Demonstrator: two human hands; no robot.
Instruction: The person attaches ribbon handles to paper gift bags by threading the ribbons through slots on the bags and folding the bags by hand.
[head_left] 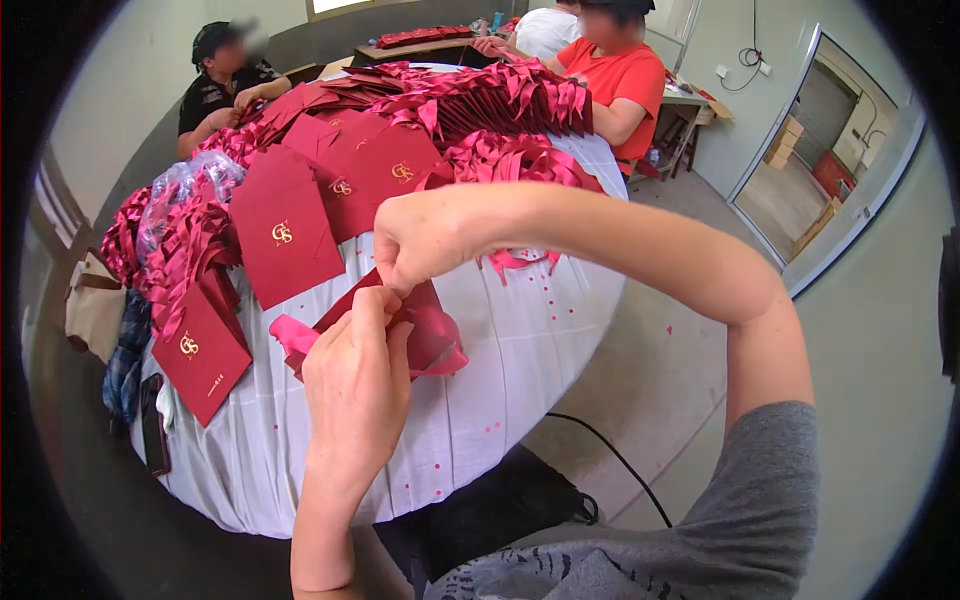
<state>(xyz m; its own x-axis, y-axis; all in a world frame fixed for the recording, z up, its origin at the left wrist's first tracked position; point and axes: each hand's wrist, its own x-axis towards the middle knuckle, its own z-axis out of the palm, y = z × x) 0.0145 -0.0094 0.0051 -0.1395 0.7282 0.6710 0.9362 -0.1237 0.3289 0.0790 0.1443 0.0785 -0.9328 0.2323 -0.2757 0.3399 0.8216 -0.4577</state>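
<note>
A dark red paper gift bag (427, 315) with bright pink ribbon (437, 340) is between my hands, just above the white-covered table. My left hand (355, 390) grips it from the near side, thumb and forefinger pinched at its upper edge. From above, my right hand (430, 235) reaches over with the elbow bent out and its fingertips closed against the same edge, meeting the left fingertips. What the right fingers pinch is hidden behind the knuckles. Pink ribbon shows on both sides of my left hand.
Flat red bags (285, 230) with gold emblems and a long row of ribboned bags (490, 100) cover the far table. At left lie another bag (203, 355), clear plastic (185, 190) and a phone (154, 425). Red dots litter the white tablecloth (520, 370). Several people sit across.
</note>
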